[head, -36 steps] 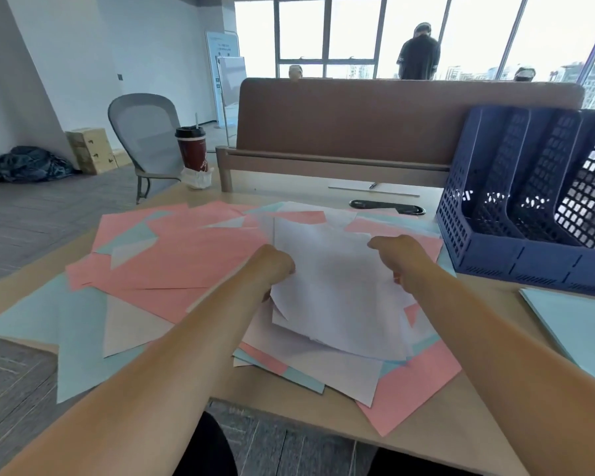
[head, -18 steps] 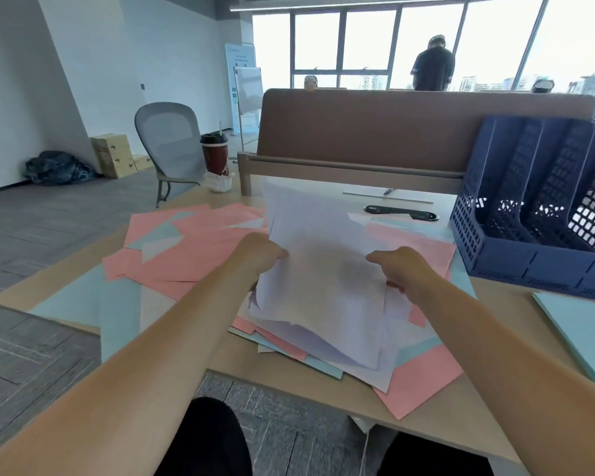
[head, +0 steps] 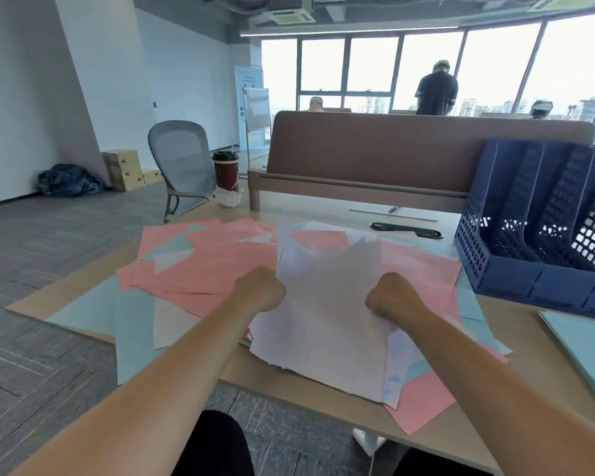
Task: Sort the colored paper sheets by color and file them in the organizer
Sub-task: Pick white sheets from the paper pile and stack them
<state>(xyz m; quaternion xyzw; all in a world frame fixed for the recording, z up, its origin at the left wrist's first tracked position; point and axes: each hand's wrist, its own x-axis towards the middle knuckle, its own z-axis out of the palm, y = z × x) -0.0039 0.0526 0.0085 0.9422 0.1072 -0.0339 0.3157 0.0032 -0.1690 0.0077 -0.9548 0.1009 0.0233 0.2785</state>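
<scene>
You are in an open-plan office: your desk (head: 323,403) has a brown divider panel (head: 409,149), a mesh chair (head: 182,159) far left, floor-to-ceiling windows (head: 375,70) beyond.

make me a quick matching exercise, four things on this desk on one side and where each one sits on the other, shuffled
Things:
1. white sheets
2. blue organizer
3. coffee cup
4. pink sheets

Places:
A. far left corner of the desk
B. gripped between left hand and right hand
C. spread over the desk's left and middle
D. right side of the desk

Pairs: 1-B, 2-D, 3-A, 4-C
</scene>
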